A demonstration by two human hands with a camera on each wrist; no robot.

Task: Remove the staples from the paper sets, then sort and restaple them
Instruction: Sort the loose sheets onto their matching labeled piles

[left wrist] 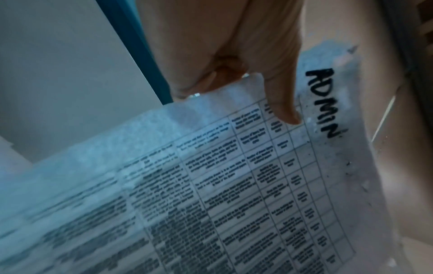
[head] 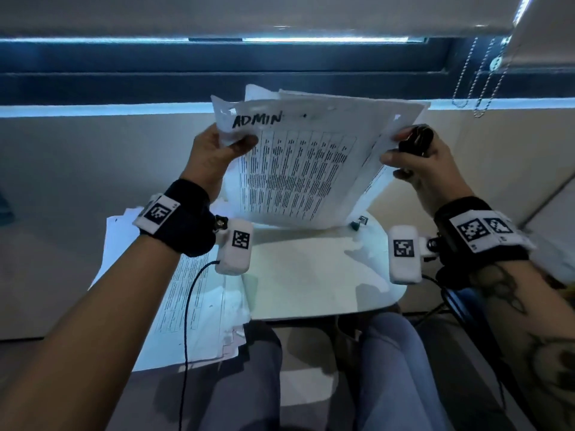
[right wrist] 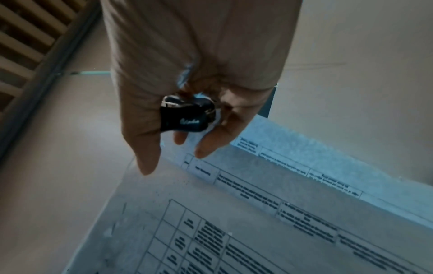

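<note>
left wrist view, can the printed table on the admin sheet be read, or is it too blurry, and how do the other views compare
Left wrist: the ADMIN sheet shows a crisp marker heading, but its table text smears, worst lower left. Right wrist: dim and bluish, print unreadable. Head: backlit by the bright window strip, table rows mere dashes.

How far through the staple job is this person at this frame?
Possibly done: a loose pile of sheets lies on the table. In hand: the left hand holds the ADMIN set; the right hand grips a black staple remover. Left: sorting, restapling; no stapler visible.
</note>
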